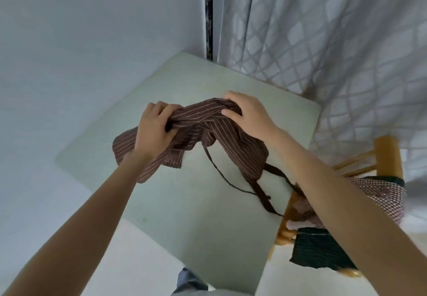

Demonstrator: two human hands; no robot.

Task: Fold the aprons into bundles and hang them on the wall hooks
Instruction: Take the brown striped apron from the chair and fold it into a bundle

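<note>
A brown apron with thin pale stripes (233, 143) hangs bunched between both hands above the pale green table (184, 214). My left hand (153, 129) grips its gathered left part, fingers curled into the cloth. My right hand (245, 110) holds the top of the bunch, fingers curled over it. The apron's dark straps (261, 194) trail down onto the table toward the right edge. No wall hooks show in this view.
A wooden chair (388, 157) stands right of the table, draped with a red-checked cloth (379, 194) and a dark striped cloth (318, 249). A patterned grey curtain (323, 41) hangs behind. White wall fills the left side.
</note>
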